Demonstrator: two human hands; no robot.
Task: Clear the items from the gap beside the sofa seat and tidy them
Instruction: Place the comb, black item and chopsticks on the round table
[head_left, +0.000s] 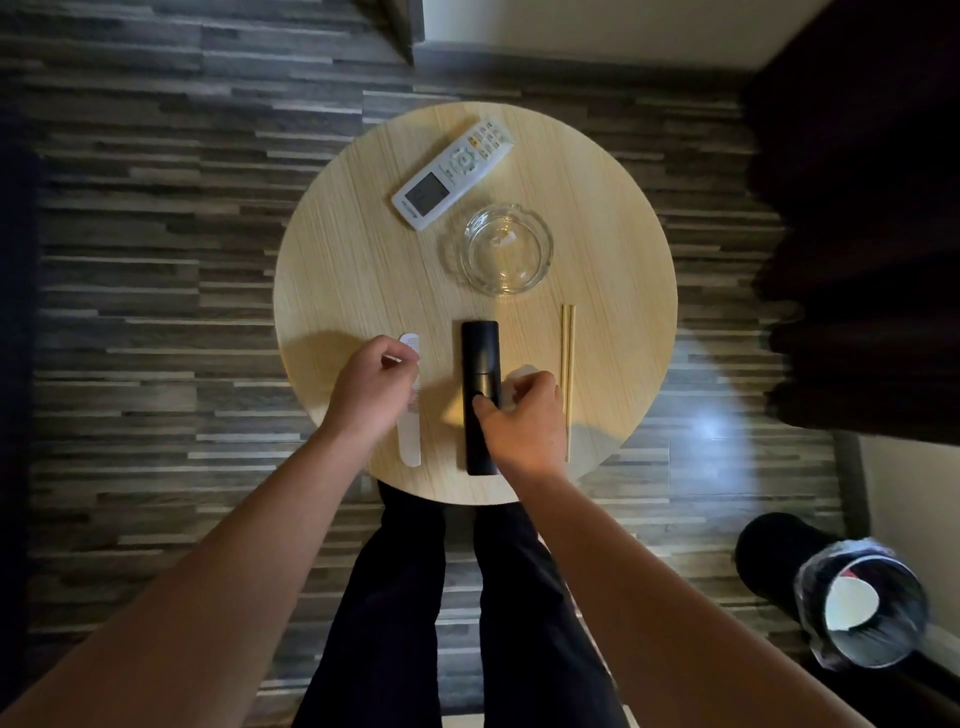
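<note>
A round wooden table (337, 270) carries the items. A white comb (410, 441) lies lengthwise at the near left, and my left hand (371, 389) rests over its middle with curled fingers pinching it. A black remote (480, 348) lies lengthwise in the middle. My right hand (522, 421) grips its near half, thumb on top and fingers curled along its right side. A small white object (522, 373) shows just past those fingers; what it is cannot be told. A pair of wooden chopsticks (567, 358) lies parallel on the right.
A white air-conditioner remote (452, 174) lies diagonally at the far side, with a glass ashtray (506, 249) beside it. A lined waste bin (862, 608) stands on the floor at the near right. Dark furniture (872, 208) fills the right side. My legs are below the table's near edge.
</note>
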